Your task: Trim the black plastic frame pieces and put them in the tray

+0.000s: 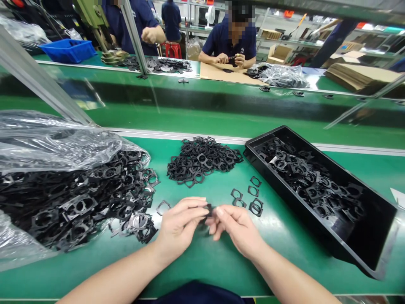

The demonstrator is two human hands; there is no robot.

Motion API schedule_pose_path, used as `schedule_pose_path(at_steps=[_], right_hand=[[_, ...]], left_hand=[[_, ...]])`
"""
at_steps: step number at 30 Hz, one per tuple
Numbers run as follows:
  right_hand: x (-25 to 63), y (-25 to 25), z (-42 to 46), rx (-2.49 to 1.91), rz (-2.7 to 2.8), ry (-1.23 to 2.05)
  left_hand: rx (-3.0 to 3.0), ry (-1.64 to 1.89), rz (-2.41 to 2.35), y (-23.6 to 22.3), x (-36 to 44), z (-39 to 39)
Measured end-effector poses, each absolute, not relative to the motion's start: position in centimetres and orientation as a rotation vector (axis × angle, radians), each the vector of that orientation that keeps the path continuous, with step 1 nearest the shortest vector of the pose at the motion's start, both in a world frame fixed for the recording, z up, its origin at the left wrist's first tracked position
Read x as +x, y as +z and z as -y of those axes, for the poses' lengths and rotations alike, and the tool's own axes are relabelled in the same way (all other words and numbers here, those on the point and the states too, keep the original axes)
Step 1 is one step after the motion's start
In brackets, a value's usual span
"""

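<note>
Between my hands, above the green tabletop, is a small black plastic part [207,211], mostly covered by fingers. My left hand [183,221] is closed on it from the left, thumb below and fingers on top. My right hand [236,226] meets it from the right with curled fingers, smeared by motion; whether it grips the part is hidden. Just right of my hands lie several loose black ring-shaped frames [255,207]. Beyond my hands sits a heap of similar black frames [202,162]. One single frame [163,207] lies beside my left hand.
At left, a clear plastic bag [72,147] spills many black frames [79,207]. A black tray [303,219] holding more frames stands at right. Across a green conveyor-like strip [202,112], a person [232,42] works at another bench, near a blue bin [68,50] and stacked cardboard [360,76].
</note>
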State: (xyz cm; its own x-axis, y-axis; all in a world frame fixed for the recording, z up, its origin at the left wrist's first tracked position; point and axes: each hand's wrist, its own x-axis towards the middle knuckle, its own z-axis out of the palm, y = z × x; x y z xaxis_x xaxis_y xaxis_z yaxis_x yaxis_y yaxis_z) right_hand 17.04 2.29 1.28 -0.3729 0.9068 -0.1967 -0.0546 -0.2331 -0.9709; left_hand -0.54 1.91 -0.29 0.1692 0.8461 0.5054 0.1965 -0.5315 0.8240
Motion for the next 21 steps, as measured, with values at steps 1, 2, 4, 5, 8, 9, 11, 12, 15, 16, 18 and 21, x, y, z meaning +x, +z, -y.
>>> schedule_pose_path(at_steps=[1, 2, 4, 5, 8, 9, 11, 12, 15, 16, 18, 21], right_hand=[[17.1, 1.1, -2.5, -1.063, 1.209, 1.813], [17.1, 0.9, -2.6, -1.039, 1.144, 1.878], [17.2, 0.7, -2.9, -1.037, 1.073, 1.901], [17.2, 0.6, -3.0, -1.048, 1.068, 1.885], [17.4, 0.7, -3.0, -1.120, 1.121, 1.767], [17.5, 0.8, -3.0, -1.152, 1.147, 1.719], [17.6, 0.9, -3.0, -1.198, 1.199, 1.649], [17.6, 1.0, -3.0, -1.209, 1.225, 1.635], [17.6, 0.9, -3.1, -1.206, 1.315, 1.614], [17.6, 0.9, -3.2, -1.196, 1.339, 1.592], [17.6, 0.9, -3.4, -1.179, 1.361, 1.535], [17.7, 0.7, -3.5, -1.194, 1.340, 1.488]], left_hand=[[1.953, 1.398, -0.945, -0.4, -0.5, -1.9], [2.036, 1.396, -0.903, -0.4, -0.5, -1.9], [2.136, 1.375, -0.842, -0.3, -0.6, -1.8], [2.149, 1.360, -0.832, -0.2, -0.7, -1.7], [1.961, 1.318, -0.909, 0.3, -1.0, -1.6], [1.814, 1.292, -0.955, 0.4, -1.1, -1.6], [1.482, 1.171, -1.030, 0.7, -1.2, -1.9], [1.337, 1.089, -1.047, 0.8, -1.2, -2.1], [1.098, 0.904, -1.051, 0.9, -1.1, -2.6], [1.071, 0.892, -1.049, 0.8, -1.1, -2.7], [1.061, 0.898, -1.061, 0.7, -1.0, -2.8], [1.103, 0.922, -1.108, 0.4, -0.9, -2.6]])
